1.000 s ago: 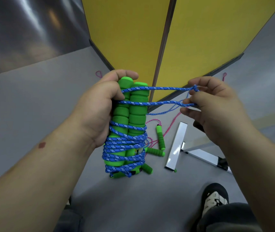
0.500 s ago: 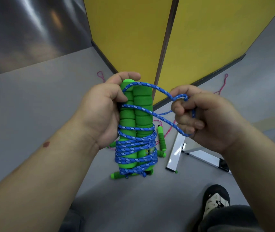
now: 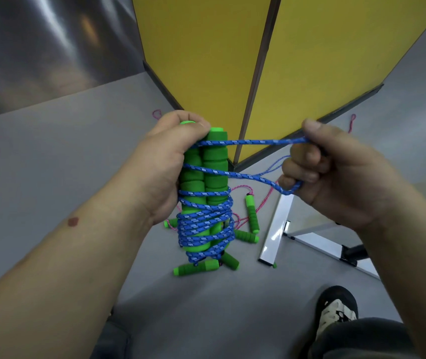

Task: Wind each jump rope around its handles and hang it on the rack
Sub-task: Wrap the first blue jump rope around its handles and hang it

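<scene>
Left hand (image 3: pixel 165 167) at centre frame, fingers curled round two green handles (image 3: pixel 204 187) held upright side by side, thumb pressed over the top of the left one. Blue rope (image 3: pixel 204 224) wound in many tight turns round the lower half of the handles, with two looser strands higher up. Both strands stretched toward 3 o'clock into the right hand (image 3: pixel 336 172). Right hand closed, fingers (image 3: pixel 302 174) curled round the rope: upper strand pinched under the thumb, lower strand looped beneath the knuckles. Bundle held in the air above the grey floor (image 3: pixel 51 156), well clear of it.

On the floor behind the bundle, toward 5 o'clock from it, more green handles (image 3: pixel 252 213) lying loose with pink rope (image 3: pixel 263 200) tangled among them; one handle near upright in the frame, others flat at 6 o'clock under the bundle. Thin blue strand trailing on the floor by the panel foot. White metal bars (image 3: pixel 274 229) just beside the handles at 4 o'clock, joined in an angle, with a black fitting at the far end. Yellow panels (image 3: pixel 310 60) standing at 12 o'clock, meeting in a dark seam. Small pink loops at the panel base at 11 and 2 o'clock. Shoe (image 3: pixel 336 309) and dark trouser leg at 5 o'clock in the frame.
</scene>
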The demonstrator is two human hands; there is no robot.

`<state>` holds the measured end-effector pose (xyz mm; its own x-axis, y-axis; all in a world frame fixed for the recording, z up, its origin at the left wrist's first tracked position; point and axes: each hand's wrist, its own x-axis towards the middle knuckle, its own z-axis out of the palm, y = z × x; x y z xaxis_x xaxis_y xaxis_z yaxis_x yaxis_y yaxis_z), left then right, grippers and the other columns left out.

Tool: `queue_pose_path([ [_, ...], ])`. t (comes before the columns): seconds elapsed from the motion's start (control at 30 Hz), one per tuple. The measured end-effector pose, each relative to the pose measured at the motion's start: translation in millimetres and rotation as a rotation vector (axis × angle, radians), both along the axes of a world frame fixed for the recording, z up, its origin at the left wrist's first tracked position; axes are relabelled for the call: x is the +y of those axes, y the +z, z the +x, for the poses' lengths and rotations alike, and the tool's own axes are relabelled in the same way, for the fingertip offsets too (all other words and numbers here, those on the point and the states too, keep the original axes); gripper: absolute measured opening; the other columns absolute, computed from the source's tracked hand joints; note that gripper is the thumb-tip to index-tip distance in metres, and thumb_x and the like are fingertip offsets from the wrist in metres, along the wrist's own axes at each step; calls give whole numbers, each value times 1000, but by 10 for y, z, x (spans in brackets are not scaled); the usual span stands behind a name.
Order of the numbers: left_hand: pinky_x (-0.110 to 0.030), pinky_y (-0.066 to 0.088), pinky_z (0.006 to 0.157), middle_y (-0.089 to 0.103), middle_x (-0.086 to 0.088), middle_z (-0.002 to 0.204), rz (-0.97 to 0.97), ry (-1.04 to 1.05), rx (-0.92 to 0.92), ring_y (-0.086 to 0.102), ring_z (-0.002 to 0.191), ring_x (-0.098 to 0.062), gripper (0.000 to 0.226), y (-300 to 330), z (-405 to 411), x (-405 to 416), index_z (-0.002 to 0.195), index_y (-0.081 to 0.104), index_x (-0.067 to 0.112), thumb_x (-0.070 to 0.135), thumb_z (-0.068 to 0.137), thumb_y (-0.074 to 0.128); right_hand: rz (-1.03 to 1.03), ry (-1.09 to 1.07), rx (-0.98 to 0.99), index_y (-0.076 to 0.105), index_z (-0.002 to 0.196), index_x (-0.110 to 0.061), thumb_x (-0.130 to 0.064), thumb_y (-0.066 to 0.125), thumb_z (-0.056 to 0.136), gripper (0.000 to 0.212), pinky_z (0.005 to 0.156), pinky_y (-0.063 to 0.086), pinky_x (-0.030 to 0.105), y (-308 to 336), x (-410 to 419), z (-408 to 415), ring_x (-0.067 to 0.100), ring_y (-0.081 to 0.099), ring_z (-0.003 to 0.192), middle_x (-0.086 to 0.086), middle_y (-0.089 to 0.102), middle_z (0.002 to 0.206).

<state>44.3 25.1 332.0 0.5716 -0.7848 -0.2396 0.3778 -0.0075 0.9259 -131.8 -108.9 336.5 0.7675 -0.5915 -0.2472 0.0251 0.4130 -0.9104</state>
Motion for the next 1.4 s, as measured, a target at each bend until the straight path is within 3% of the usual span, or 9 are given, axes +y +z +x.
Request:
queue_pose_path([
  [0.1,-33,57,54,65,2,71,-5,45,-23,64,57,-16,9,-21,20,-13,96,56,19,17,99,65,-458,27,381,57,52,-12,-30,68,92,45,56,34,24,-72,5,5,16,35,51,11,35,56],
  [0.2,-33,57,58,65,4,78,30,23,-131,65,62,-14,41,-94,-13,-31,102,55,22,22,76,86,-721,101,575,68,77,-10,-40,64,95,35,58,36,31,-124,36,27,17,42,60,15,46,67],
  [0.37,-38,58,66,65,8,78,132,42,-426,63,66,-12,54,-190,-59,-41,102,54,32,34,62,90,-826,127,533,72,89,-27,-18,58,91,17,72,52,37,-100,168,94,14,64,76,1,72,87],
  [0.6,-11,42,56,61,9,82,215,159,-791,53,63,2,45,-163,-153,-35,105,49,30,31,77,84,-578,370,332,70,97,-23,-53,70,80,34,90,52,61,-73,388,146,30,68,86,17,71,97],
  [0.73,-11,43,56,59,11,84,212,192,-774,54,65,1,44,-159,-157,-37,108,50,29,32,78,82,-615,412,378,70,98,-27,-34,81,83,20,81,60,40,-116,409,155,18,70,88,-3,73,92],
  [0.87,-16,49,60,62,10,89,208,203,-707,57,69,-3,43,-168,-151,-41,108,51,29,31,79,82,-795,364,455,68,97,-33,-43,80,80,23,57,45,11,-91,476,148,-4,56,63,-11,63,89],
  [1.2,-17,49,58,60,11,83,208,164,-631,54,59,3,45,-136,-193,-45,109,51,29,33,78,84,-999,249,362,59,85,-27,-25,66,93,11,55,49,36,-242,465,181,11,59,63,-5,62,72],
  [1.3,-33,56,59,62,7,80,195,176,-449,59,60,-10,44,-111,-136,-51,104,54,30,32,69,80,-985,246,334,57,90,-29,-32,61,98,9,57,51,49,-189,375,148,24,56,60,5,58,65],
  [1.4,-28,50,47,59,5,64,93,111,-128,55,50,-14,35,-43,-100,-37,102,55,20,18,75,76,-932,170,287,66,90,-29,-40,61,98,14,61,51,51,-120,270,124,31,50,66,15,54,73],
])
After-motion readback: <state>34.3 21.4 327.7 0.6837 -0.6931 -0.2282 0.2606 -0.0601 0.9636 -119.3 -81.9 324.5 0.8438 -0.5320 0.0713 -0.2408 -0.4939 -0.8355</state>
